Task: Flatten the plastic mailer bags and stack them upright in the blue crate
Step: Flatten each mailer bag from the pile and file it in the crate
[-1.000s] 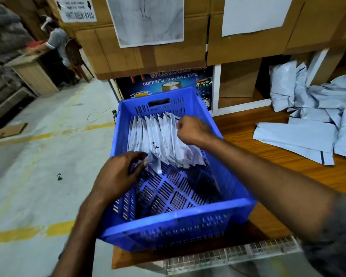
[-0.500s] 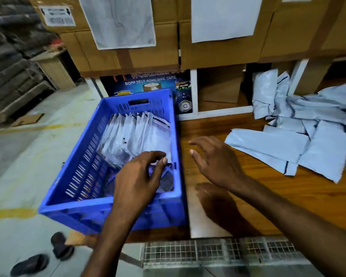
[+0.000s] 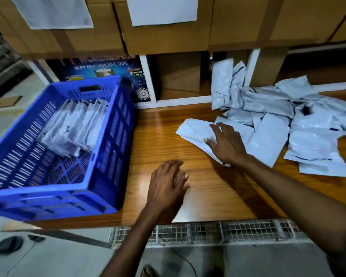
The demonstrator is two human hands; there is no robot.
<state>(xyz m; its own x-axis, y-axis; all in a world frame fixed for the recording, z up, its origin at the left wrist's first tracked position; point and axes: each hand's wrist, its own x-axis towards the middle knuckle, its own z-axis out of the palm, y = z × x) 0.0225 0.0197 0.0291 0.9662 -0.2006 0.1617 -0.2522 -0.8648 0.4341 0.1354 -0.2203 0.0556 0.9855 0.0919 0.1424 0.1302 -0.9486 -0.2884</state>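
Both hands have left the blue slatted plastic crate (image 3: 106,156): the right hand (image 3: 226,144) now lies spread flat on a pale grey plastic mailer bag (image 3: 196,132) at the edge of the loose heap of crumpled mailers (image 3: 288,120) on the brown wooden table (image 3: 160,136), while the left hand (image 3: 166,184) hovers open and empty above bare wood. Roughly ten bags, blurred, stand leaning in a row of flattened mailers (image 3: 76,124) inside the crate. The dark box (image 3: 100,66) behind reads "BOPP SELF ADHESIVE TAPE".

Wooden desk (image 3: 164,140) backed by cardboard boxes (image 3: 168,35) with white paper sheets (image 3: 162,10) attached. Blue tape carton (image 3: 100,68) shelved beneath. Wire mesh panel (image 3: 208,232) fixed along desk front. Dark sandals (image 3: 5,245) seen on floor.
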